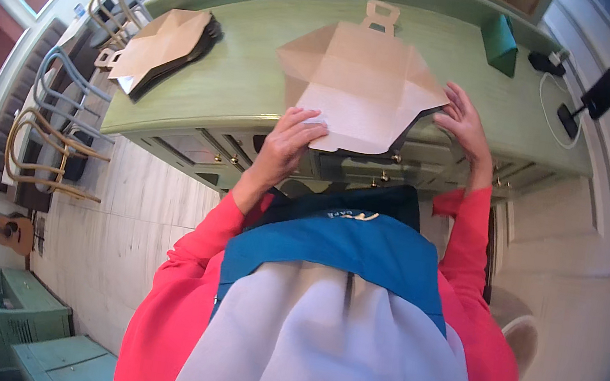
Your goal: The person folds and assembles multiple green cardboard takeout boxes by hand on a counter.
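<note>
A flat, unfolded brown cardboard carrier box (361,81) lies on the green countertop, its cut-out handle pointing to the far side. Its near part overhangs the counter's front edge and looks pale in the light. My left hand (290,139) grips the near left edge, fingers closed over the board. At the right corner, my right hand (466,124) has its fingers curled around the board's tip, with the thumb lower down. Part of each grip is hidden by the fingers.
A stack of flat brown cardboard boxes (161,47) lies at the counter's left end. Back right stand a green folded stand (499,44), a black phone-like device (602,93) and a white cable (546,108). Drawers with knobs (219,157) line the counter's front. Chairs (70,100) stand left.
</note>
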The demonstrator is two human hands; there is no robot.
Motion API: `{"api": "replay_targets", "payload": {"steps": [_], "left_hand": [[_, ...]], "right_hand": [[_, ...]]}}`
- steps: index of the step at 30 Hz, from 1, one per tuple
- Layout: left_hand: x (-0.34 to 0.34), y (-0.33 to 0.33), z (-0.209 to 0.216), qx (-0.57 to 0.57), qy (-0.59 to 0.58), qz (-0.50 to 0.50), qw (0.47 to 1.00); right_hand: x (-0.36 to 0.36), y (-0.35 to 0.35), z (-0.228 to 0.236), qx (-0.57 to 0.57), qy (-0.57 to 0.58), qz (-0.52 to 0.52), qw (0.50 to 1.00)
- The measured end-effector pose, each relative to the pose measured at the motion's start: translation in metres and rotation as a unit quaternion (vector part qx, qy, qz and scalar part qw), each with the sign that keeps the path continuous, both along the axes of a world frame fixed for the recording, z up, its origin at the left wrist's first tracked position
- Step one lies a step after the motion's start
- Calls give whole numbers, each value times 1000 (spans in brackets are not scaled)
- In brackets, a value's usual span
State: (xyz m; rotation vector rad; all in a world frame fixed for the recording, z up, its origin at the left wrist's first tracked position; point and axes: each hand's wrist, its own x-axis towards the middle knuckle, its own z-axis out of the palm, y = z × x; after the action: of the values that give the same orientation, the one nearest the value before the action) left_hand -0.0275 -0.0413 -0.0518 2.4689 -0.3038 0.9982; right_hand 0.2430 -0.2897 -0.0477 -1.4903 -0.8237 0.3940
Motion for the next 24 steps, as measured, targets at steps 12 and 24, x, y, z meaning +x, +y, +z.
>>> {"api": "replay_targets", "payload": {"steps": [12,24], "left_hand": [[46,136,-9,-653,-11,1,757],[94,122,15,-618,188,-242,724]], "right_hand": [[9,28,-8,-36,-122,40,991],[14,26,-12,3,20,55,998]]}}
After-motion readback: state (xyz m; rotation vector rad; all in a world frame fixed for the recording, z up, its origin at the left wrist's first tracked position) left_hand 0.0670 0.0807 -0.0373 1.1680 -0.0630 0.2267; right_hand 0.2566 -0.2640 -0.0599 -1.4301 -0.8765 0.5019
